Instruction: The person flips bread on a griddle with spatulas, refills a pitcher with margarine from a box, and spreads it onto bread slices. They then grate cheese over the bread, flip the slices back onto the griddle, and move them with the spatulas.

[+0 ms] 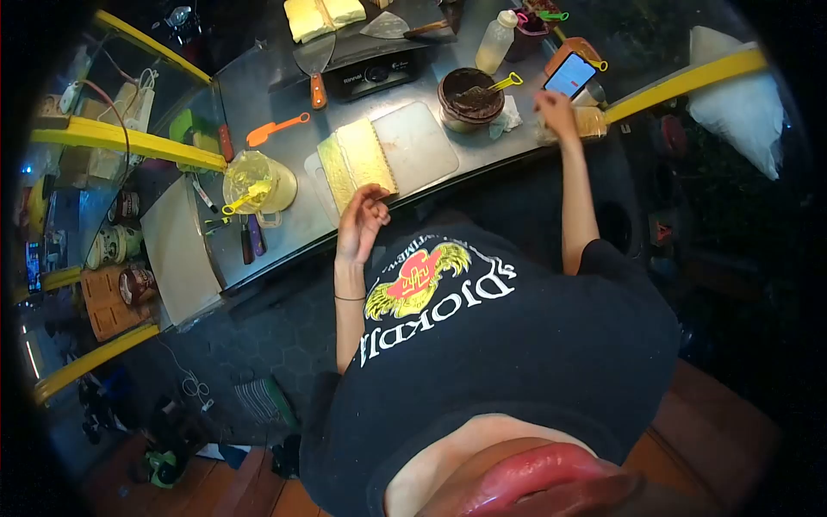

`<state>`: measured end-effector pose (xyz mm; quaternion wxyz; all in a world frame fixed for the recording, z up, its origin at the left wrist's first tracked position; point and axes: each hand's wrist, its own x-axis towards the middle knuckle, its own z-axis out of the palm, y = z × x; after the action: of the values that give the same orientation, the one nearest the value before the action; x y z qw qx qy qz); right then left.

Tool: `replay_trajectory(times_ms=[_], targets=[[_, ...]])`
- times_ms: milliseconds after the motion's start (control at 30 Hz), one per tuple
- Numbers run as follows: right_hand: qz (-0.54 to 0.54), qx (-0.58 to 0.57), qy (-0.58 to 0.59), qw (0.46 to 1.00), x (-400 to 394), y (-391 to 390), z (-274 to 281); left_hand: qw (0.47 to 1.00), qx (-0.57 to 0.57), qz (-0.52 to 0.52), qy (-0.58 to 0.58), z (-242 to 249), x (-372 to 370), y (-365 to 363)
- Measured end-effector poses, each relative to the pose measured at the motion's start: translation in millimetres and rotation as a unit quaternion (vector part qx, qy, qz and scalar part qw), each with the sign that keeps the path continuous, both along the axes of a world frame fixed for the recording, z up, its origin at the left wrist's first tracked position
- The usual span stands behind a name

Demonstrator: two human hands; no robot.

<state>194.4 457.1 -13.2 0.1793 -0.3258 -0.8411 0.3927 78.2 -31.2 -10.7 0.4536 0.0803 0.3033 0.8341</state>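
My left hand (pixel 363 222) hovers at the near end of the bread (pixel 358 155), its fingers loosely curled and apart, with nothing in them. The bread is two pale yellow-green slabs side by side, lying on a white cutting board (pixel 424 142). Over at the right end of the counter, my right hand (pixel 554 112) is at the lower edge of a phone (pixel 570 75) with a lit screen. Its fingers point toward the screen and grip nothing visible. Left of the hand stands a tub of dark brown spread (pixel 471 101) with a yellow-handled spreader (pixel 506 82) in it.
A tub of pale yellow spread (pixel 274 183) stands at the left, near an orange spatula (pixel 277 128) and knives (pixel 251 239). Behind the board is a stove (pixel 376 73) with scrapers and more bread (pixel 324 15). A squeeze bottle (pixel 496 43) stands at the back. Yellow frame bars (pixel 685 84) flank the counter.
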Motion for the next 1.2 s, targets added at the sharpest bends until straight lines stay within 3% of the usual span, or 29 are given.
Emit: replay_trajectory(times_ms=[67, 100, 133, 167, 200, 300, 333, 367, 433, 500, 567, 633, 667, 767, 833, 900, 1000, 1100, 1200], targets=[[-0.054, -0.185, -0.045, 0.980, -1.2, -56.0, -2.5, 0.999, 0.011, -0.032, -0.014, -0.7, 9.8, -2.3], [-0.055, -0.183, -0.046, 0.980, -3.2, -63.1, -33.3, 0.999, 0.012, -0.032, -0.015, -2.0, 14.3, -4.4], [-0.033, 0.040, 0.010, 0.999, -8.2, -60.9, -86.6, 0.998, 0.002, -0.059, -0.006, -3.6, 17.8, -1.9], [-0.005, 0.263, 0.067, 0.963, -8.7, -57.4, -114.6, 0.997, -0.006, -0.083, 0.003, -4.2, 21.6, 2.0], [0.003, 0.267, 0.065, 0.962, -1.4, -60.0, -114.1, 0.995, -0.011, -0.097, -0.010, -2.1, 27.1, 4.9], [-0.088, 0.166, 0.051, 0.981, -1.1, -91.7, -76.0, 0.984, -0.091, -0.143, 0.050, 2.3, 39.9, 7.8], [-0.039, 0.026, 0.003, 0.999, 4.5, -107.2, -54.3, 0.983, -0.103, -0.142, 0.057, 3.7, 45.3, 6.9], [-0.021, 0.025, 0.001, 0.999, 4.3, -125.0, -50.9, 0.981, -0.117, -0.134, 0.079, 1.3, 50.0, 5.2], [0.144, -0.119, 0.019, 0.982, 7.8, -166.7, -49.6, 0.970, -0.184, -0.098, 0.128, -1.1, 59.7, 5.4], [0.212, -0.171, -0.026, 0.962, 5.3, -242.6, 5.5, 0.964, -0.231, -0.033, 0.126, -15.9, 64.9, 6.7], [0.377, -0.123, 0.013, 0.918, -4.0, -284.8, 23.0, 0.955, -0.268, 0.014, 0.124, -20.0, 64.6, 6.9], [0.416, -0.055, 0.064, 0.905, -13.6, -310.7, 41.4, 0.935, -0.298, 0.059, 0.184, -31.7, 58.3, 2.8], [0.413, -0.111, 0.000, 0.904, -18.0, -311.6, 48.4, 0.935, -0.305, 0.096, 0.151, -32.9, 58.0, -0.8], [0.424, -0.166, 0.044, 0.889, -25.5, -310.2, 60.0, 0.921, -0.292, 0.175, 0.187, -11.8, 56.5, -14.4], [0.424, -0.317, 0.100, 0.842, -27.3, -316.2, 77.6, 0.912, -0.315, 0.177, 0.197, -8.9, 52.9, -21.8], [0.449, -0.489, 0.119, 0.738, -32.4, -320.3, 71.1, 0.907, -0.317, 0.152, 0.230, -6.3, 52.7, -24.7], [0.470, -0.623, 0.096, 0.618, -32.7, -345.5, 51.8, 0.935, -0.206, 0.216, 0.191, -0.3, 68.1, -16.1], [0.463, -0.573, 0.068, 0.673, -28.7, -359.5, 42.0, 0.968, -0.144, 0.204, 0.021, -3.9, 72.5, -20.1], [0.476, -0.441, 0.003, 0.761, -19.9, -368.6, 19.1, 0.956, -0.205, 0.208, 0.034, -15.2, 78.1, -23.1]])
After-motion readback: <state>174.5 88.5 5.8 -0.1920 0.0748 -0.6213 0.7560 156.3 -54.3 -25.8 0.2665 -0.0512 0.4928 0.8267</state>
